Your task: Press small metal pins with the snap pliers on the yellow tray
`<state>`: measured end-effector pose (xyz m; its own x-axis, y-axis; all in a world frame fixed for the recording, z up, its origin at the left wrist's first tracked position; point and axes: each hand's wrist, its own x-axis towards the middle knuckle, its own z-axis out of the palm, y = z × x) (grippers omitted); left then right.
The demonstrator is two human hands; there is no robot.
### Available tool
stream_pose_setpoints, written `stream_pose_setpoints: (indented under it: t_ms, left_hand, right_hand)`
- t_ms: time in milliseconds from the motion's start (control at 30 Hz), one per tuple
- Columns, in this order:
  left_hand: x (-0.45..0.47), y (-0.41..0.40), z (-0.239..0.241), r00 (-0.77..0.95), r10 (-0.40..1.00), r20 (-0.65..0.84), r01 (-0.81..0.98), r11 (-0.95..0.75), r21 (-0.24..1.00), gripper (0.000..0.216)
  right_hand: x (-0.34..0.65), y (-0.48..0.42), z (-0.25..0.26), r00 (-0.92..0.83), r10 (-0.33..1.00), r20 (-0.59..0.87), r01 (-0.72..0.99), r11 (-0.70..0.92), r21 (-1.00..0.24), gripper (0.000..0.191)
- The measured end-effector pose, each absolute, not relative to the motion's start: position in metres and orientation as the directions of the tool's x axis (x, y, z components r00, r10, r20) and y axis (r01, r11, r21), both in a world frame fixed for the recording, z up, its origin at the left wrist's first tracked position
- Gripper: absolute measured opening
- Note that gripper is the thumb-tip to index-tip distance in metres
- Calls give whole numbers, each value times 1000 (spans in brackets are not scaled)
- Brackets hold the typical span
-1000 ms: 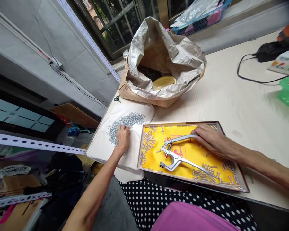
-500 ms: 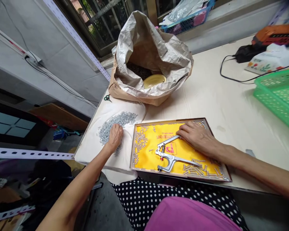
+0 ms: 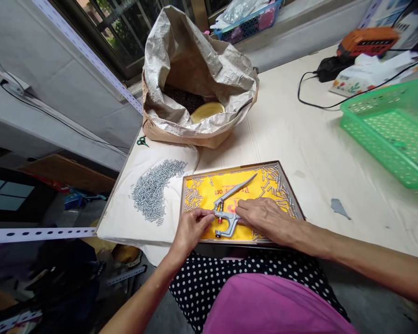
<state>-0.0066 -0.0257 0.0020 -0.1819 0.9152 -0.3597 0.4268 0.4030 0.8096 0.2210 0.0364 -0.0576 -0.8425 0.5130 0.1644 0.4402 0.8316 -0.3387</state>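
Grey snap-fastener pliers [image 3: 232, 223] lie in a shallow tray [image 3: 264, 163] with a yellow printed bottom, their upper handle angled up to the right. My right hand [image 3: 270, 217] is closed over the lower handle, which it mostly hides. At the pliers' hinge end, my left hand [image 3: 194, 227] pinches thumb and forefinger together; whatever is between them is too small to make out. Small silver metal pins [image 3: 193, 195] lie loose along the tray's left side, with more pins [image 3: 282, 190] at its right. On the white cloth to the left spreads a pile of similar pins [image 3: 153, 192].
Behind the tray stands an open woven sack [image 3: 191, 137] with dark contents and a yellow dish [image 3: 208, 112]. Green-handled scissors [image 3: 142, 141] lie at the table's left edge. A green basket [image 3: 372, 144], an orange tool [image 3: 367, 41] and a black cord [image 3: 320, 107] are at the right.
My left hand has left the pin pile and come right to the pliers. My right hand has moved off the upper handle, down over the lower one. The view has shifted to the right.
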Motion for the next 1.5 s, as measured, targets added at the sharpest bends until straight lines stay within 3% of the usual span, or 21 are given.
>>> stream_pose_setpoints:
  t_ms: [100,233,400,533,633,733,833,933,1000,1500]
  left_hand:
    - [-3,-22,-8,-149,964,-219,608,264,748,13]
    - [-5,-21,-20,-50,997,-64,817,78,571,13]
    - [-11,-31,-37,71,995,69,921,-92,378,17]
    - [-14,-35,-42,77,992,100,923,-109,368,19]
    - [-14,-33,-40,37,995,96,884,-77,462,18]
    - [-11,-29,-36,-78,997,13,766,52,641,14]
    - [-7,-27,-33,-231,951,-205,516,298,803,18]
    - [-2,-26,-30,-286,890,-355,288,433,854,32]
    - [0,-25,-28,-296,873,-387,232,458,858,36]
    - [-10,-4,-23,-94,831,-548,470,522,711,45]
  right_hand:
    - [216,46,-48,-825,539,168,479,825,-299,17]
    - [212,59,-41,-792,596,132,552,791,-262,19]
    - [215,64,-45,-793,600,105,561,787,-258,15]
    - [219,62,-54,-772,623,127,581,772,-256,14]
    - [221,59,-59,-777,614,138,576,782,-238,14]
    - [222,54,-56,-812,561,162,531,825,-196,19]
    - [222,47,-48,-836,507,208,491,862,-126,23]
    - [222,43,-40,-851,465,244,463,883,-69,24]
    - [222,43,-38,-858,451,247,455,890,-45,24]
    - [220,45,-45,-848,492,197,494,868,-44,23]
